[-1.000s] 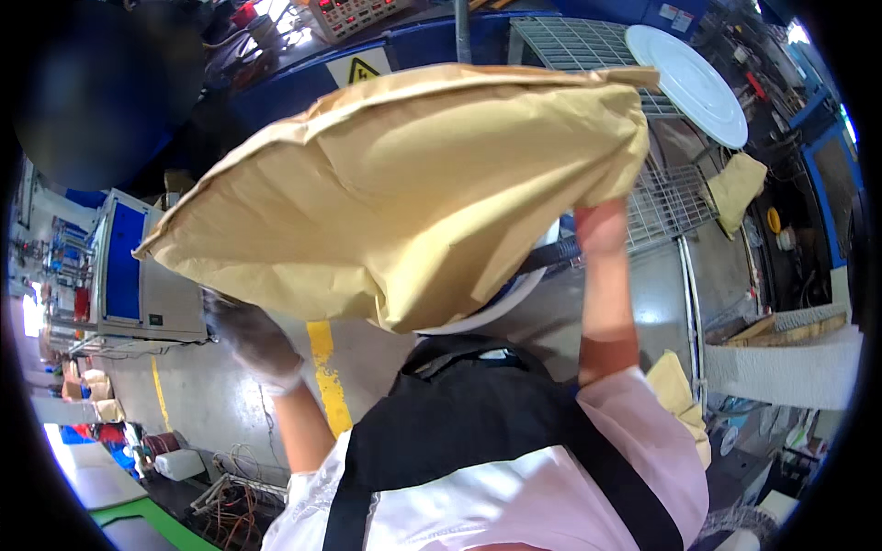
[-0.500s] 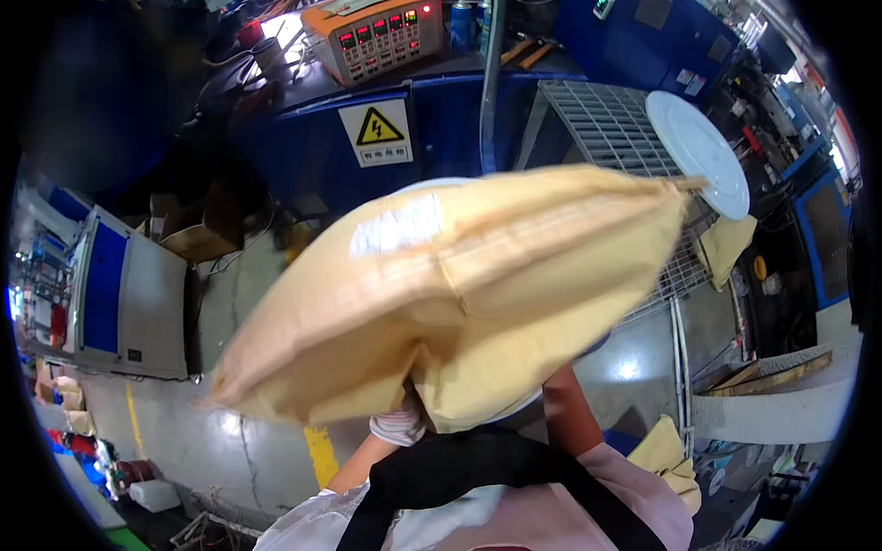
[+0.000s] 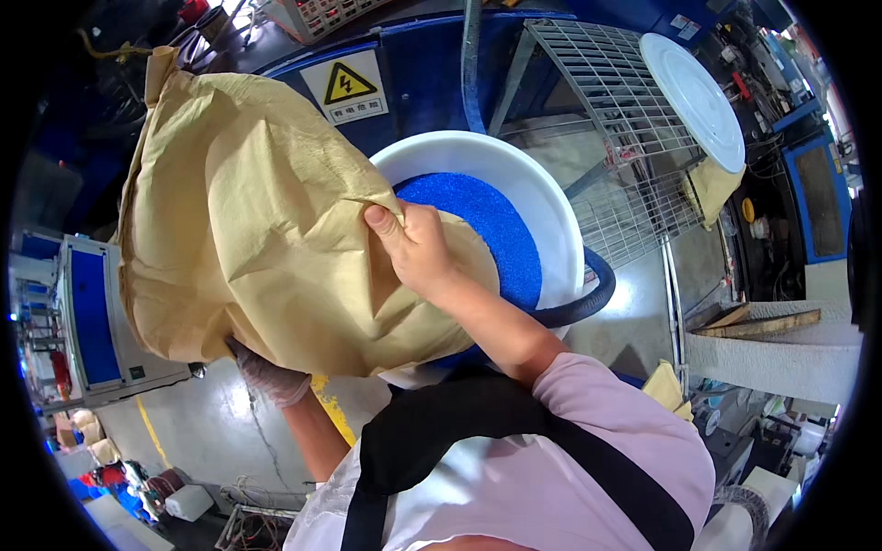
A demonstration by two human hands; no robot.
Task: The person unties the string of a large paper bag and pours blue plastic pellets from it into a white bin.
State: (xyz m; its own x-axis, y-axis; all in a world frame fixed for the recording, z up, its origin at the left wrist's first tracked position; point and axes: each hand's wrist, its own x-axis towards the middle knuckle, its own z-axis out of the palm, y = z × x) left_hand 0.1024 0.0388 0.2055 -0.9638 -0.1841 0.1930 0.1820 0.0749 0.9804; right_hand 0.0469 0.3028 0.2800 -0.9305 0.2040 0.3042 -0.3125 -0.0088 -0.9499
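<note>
A large tan paper sack point(image 3: 266, 220) slants across the left half, its far folded corner raised at the upper left. Pinching the crumpled sack wall between thumb and fingers, my bare right hand point(image 3: 418, 243) holds it from above. My left hand point(image 3: 266, 372), in a thin pale glove, grips the sack's near lower edge; the fingertips are partly hidden. Beneath the sack's right end stands a round white tub point(image 3: 559, 216) with bright blue granules point(image 3: 510, 234) in it. The sack covers the tub's left side and hides its own right end's opening, if any.
A dark hose point(image 3: 593, 294) curves at the tub's right rim. Beyond it is a metal mesh rack point(image 3: 616, 92) bearing a round white lid point(image 3: 694, 101). A blue cabinet point(image 3: 423, 83) with a warning sign point(image 3: 344, 87) stands behind. Another tan sack point(image 3: 712, 191) hangs by the rack.
The sack has swung left and tilted, its left end rising. The tub and blue granules have come into view. My right hand now shows on top of the sack.
</note>
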